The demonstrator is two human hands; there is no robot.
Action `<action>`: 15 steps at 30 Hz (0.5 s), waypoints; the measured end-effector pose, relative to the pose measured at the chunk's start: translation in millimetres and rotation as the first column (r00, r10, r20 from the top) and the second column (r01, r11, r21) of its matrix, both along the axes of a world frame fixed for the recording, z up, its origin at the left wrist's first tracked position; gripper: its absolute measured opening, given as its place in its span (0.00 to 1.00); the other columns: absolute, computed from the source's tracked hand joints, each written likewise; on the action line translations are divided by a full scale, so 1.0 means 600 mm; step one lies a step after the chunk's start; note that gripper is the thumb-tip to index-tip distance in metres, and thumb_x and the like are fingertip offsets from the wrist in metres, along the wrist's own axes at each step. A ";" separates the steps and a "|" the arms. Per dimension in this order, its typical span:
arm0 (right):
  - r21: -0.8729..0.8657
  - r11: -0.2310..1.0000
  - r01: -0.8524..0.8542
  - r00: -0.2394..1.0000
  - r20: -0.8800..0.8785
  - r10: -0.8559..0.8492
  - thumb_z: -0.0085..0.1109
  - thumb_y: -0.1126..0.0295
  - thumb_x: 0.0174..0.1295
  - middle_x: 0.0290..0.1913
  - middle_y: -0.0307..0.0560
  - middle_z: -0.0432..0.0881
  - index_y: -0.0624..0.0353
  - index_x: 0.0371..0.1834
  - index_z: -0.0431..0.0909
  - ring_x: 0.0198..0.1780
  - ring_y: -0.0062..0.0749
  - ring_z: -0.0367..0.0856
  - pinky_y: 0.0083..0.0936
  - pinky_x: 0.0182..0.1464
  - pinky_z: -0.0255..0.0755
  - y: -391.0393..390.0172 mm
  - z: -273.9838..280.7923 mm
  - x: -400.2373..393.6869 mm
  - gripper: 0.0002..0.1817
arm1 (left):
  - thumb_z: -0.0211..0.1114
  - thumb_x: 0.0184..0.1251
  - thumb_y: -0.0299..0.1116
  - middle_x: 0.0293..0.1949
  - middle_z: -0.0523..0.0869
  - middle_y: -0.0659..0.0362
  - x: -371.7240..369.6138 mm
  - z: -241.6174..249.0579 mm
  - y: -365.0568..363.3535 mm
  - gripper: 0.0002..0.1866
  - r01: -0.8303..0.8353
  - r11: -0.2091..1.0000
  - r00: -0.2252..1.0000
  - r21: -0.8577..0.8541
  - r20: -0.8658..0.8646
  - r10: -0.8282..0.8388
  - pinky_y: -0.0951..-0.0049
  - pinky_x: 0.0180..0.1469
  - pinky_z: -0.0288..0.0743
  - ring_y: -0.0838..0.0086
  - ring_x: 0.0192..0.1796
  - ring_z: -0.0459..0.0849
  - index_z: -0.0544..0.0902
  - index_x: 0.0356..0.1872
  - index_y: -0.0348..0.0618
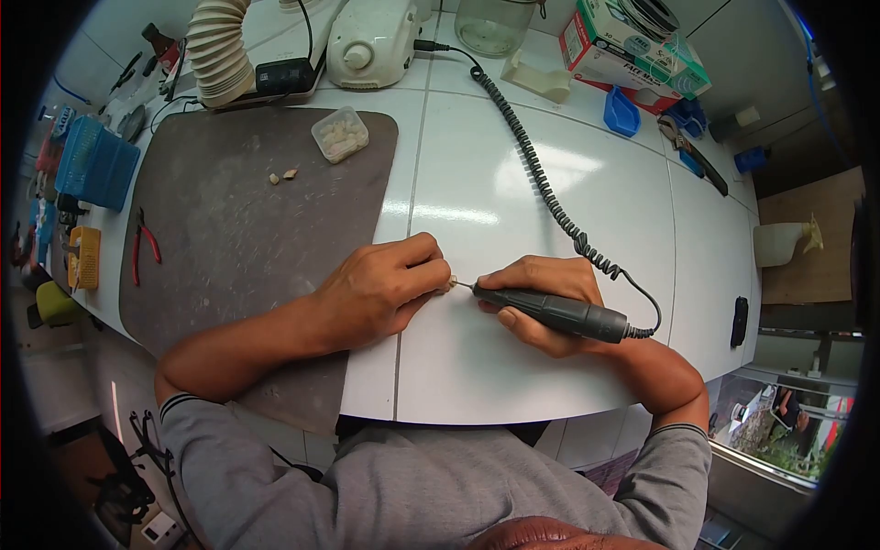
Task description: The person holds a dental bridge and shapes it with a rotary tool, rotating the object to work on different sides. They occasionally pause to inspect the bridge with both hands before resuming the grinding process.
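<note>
Bright overhead light, glare on white table, fisheye edges, dark vignette corners

You're at a white tiled bench that fills the middle of the frame. A dark mat covers its left part, with a clear tub at the mat's upper right corner and two small pale bits just left of it. Red pliers lie off the mat's left edge. At top centre sits a white motor unit; boxes stand upper right.
</note>
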State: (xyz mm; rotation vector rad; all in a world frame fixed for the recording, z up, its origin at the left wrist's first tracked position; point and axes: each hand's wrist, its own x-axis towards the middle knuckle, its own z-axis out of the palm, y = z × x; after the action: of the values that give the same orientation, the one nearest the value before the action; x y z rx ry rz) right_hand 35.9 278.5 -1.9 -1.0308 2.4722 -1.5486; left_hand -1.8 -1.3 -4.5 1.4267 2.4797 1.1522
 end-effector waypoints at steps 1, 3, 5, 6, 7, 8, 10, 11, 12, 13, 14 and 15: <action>0.020 1.000 0.013 1.000 0.008 -0.013 0.71 0.72 0.63 0.41 0.51 0.93 0.64 0.55 0.88 0.38 0.36 0.94 0.28 0.42 0.89 -0.001 0.002 0.000 0.17 | 0.78 0.61 0.20 0.41 0.85 0.56 0.000 0.001 0.000 0.09 -0.002 1.000 1.000 -0.001 0.003 0.002 0.67 0.38 0.86 0.65 0.37 0.90 0.86 0.40 0.39; 0.062 0.997 0.042 0.999 0.025 -0.043 0.71 0.72 0.63 0.41 0.51 0.93 0.64 0.55 0.89 0.38 0.36 0.94 0.28 0.42 0.89 -0.002 0.010 0.001 0.17 | 0.78 0.61 0.20 0.41 0.85 0.56 0.000 0.001 0.000 0.10 -0.001 1.000 1.000 -0.001 0.004 0.001 0.67 0.38 0.86 0.65 0.37 0.90 0.86 0.40 0.39; 0.025 1.000 0.018 1.000 -0.003 -0.018 0.71 0.72 0.63 0.40 0.51 0.93 0.64 0.55 0.89 0.38 0.36 0.94 0.28 0.42 0.89 -0.002 0.004 0.001 0.17 | 0.78 0.61 0.20 0.41 0.85 0.56 0.000 0.000 0.000 0.10 -0.001 1.000 1.000 0.001 -0.003 0.001 0.67 0.38 0.86 0.65 0.38 0.90 0.86 0.40 0.39; 0.005 1.000 0.005 1.000 -0.017 -0.005 0.71 0.72 0.63 0.40 0.51 0.93 0.64 0.54 0.89 0.37 0.36 0.94 0.28 0.41 0.89 -0.002 0.002 0.001 0.17 | 0.78 0.61 0.20 0.41 0.85 0.56 0.000 0.001 0.000 0.10 -0.003 1.000 1.000 0.002 0.000 0.003 0.66 0.38 0.86 0.65 0.37 0.90 0.86 0.40 0.39; 0.023 1.000 0.020 1.000 -0.002 -0.020 0.71 0.72 0.63 0.40 0.51 0.93 0.64 0.54 0.89 0.37 0.36 0.94 0.28 0.41 0.89 -0.003 0.004 0.001 0.17 | 0.78 0.61 0.20 0.41 0.85 0.56 0.000 0.001 0.000 0.10 -0.003 1.000 1.000 0.004 0.004 0.003 0.66 0.38 0.86 0.65 0.37 0.90 0.86 0.40 0.39; 0.042 0.999 0.034 0.999 0.015 -0.035 0.71 0.72 0.62 0.40 0.51 0.93 0.64 0.54 0.89 0.38 0.36 0.94 0.28 0.41 0.89 -0.003 0.007 0.002 0.17 | 0.78 0.61 0.20 0.41 0.84 0.56 0.001 0.001 0.000 0.10 -0.003 1.000 1.000 0.006 0.009 0.003 0.66 0.38 0.86 0.65 0.37 0.90 0.86 0.40 0.39; 0.043 0.999 0.033 0.999 0.014 -0.034 0.71 0.73 0.62 0.40 0.51 0.93 0.64 0.54 0.89 0.37 0.36 0.94 0.28 0.41 0.89 -0.002 0.008 0.001 0.17 | 0.78 0.61 0.20 0.41 0.84 0.56 0.000 0.001 0.001 0.10 0.000 1.000 1.000 0.005 0.003 0.000 0.66 0.38 0.86 0.65 0.37 0.90 0.86 0.40 0.39; 0.025 1.000 0.017 1.000 -0.003 -0.017 0.71 0.73 0.62 0.40 0.51 0.93 0.64 0.54 0.89 0.37 0.36 0.94 0.28 0.41 0.89 -0.002 0.005 0.000 0.17 | 0.78 0.61 0.20 0.41 0.84 0.56 0.000 0.001 0.000 0.09 0.000 1.000 1.000 0.004 0.000 0.000 0.66 0.38 0.86 0.65 0.37 0.90 0.86 0.40 0.39; 0.006 1.000 -0.001 1.000 -0.020 0.001 0.71 0.73 0.62 0.40 0.51 0.93 0.64 0.54 0.89 0.37 0.36 0.94 0.28 0.41 0.89 -0.002 0.004 0.000 0.17 | 0.78 0.61 0.21 0.41 0.84 0.56 0.000 0.000 0.000 0.09 -0.002 1.000 1.000 0.004 0.001 0.002 0.66 0.38 0.86 0.65 0.37 0.90 0.86 0.40 0.39; 0.019 1.000 0.015 1.000 -0.002 -0.014 0.71 0.73 0.62 0.40 0.51 0.93 0.64 0.54 0.89 0.37 0.36 0.94 0.28 0.41 0.89 -0.003 0.004 0.000 0.17 | 0.78 0.62 0.21 0.41 0.84 0.57 0.000 0.000 -0.001 0.09 -0.003 1.000 1.000 0.004 0.003 0.003 0.66 0.38 0.86 0.65 0.37 0.90 0.86 0.41 0.39; 0.032 0.999 0.030 0.999 0.016 -0.031 0.71 0.73 0.62 0.40 0.51 0.93 0.64 0.54 0.89 0.37 0.36 0.94 0.28 0.41 0.89 -0.003 0.006 0.001 0.17 | 0.78 0.62 0.21 0.41 0.84 0.57 0.000 -0.001 0.000 0.09 -0.004 1.000 1.000 0.005 0.006 0.004 0.66 0.38 0.85 0.65 0.37 0.90 0.86 0.41 0.39; 0.046 0.998 0.046 0.998 0.033 -0.048 0.71 0.72 0.62 0.40 0.51 0.93 0.64 0.54 0.89 0.37 0.36 0.94 0.28 0.41 0.89 -0.002 0.007 0.001 0.17 | 0.78 0.62 0.21 0.41 0.84 0.57 0.000 0.000 0.000 0.09 -0.003 1.000 1.000 0.009 0.007 0.003 0.66 0.38 0.85 0.65 0.37 0.90 0.86 0.41 0.39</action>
State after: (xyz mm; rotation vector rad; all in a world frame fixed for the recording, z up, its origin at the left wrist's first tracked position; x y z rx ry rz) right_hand 36.5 277.0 2.0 -0.9383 2.5141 -1.5018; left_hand -1.7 -1.1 -4.8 1.4185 2.4762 1.1680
